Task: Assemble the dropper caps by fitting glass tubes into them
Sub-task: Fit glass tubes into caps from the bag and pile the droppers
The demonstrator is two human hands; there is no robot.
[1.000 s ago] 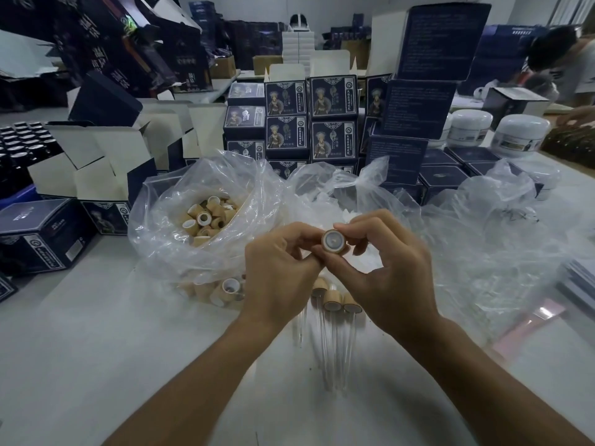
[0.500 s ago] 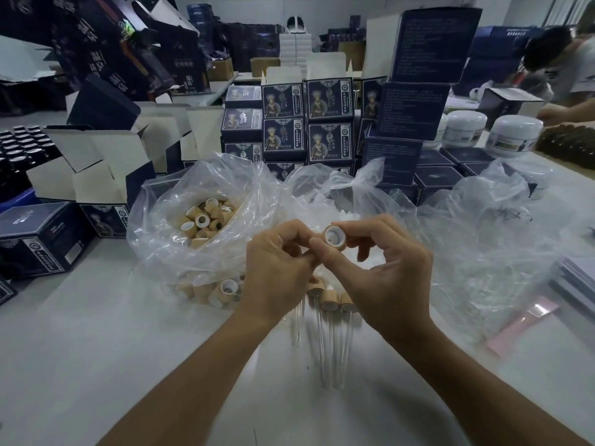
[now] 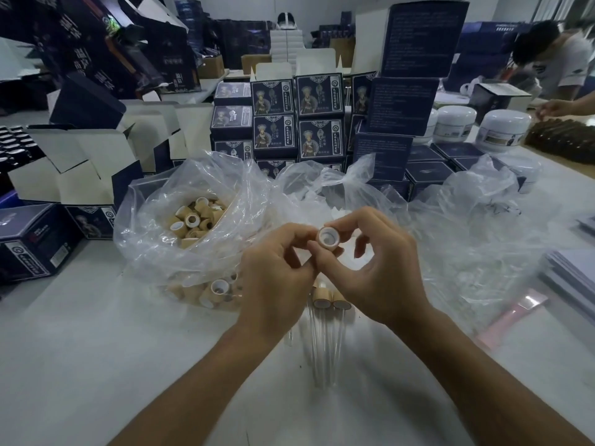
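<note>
- The near edge of the table (image 3: 80,365) is bare on its left side, open room for a hand to pass between that edge and the bag of caps (image 3: 193,226).
- Finished droppers (image 3: 325,333) lie near the middle of the near edge, just under both hands, glass tubes pointing toward that edge.
- Crumpled clear bags (image 3: 467,236) spread from the middle toward the right edge.
- A pink strip (image 3: 512,313) and flat stacked sheets (image 3: 570,272) lie by the right edge.
- Stacked dark boxes (image 3: 299,120) wall off the far side.
- Open cartons (image 3: 80,165) and a dark box (image 3: 35,239) crowd the left edge.
</note>
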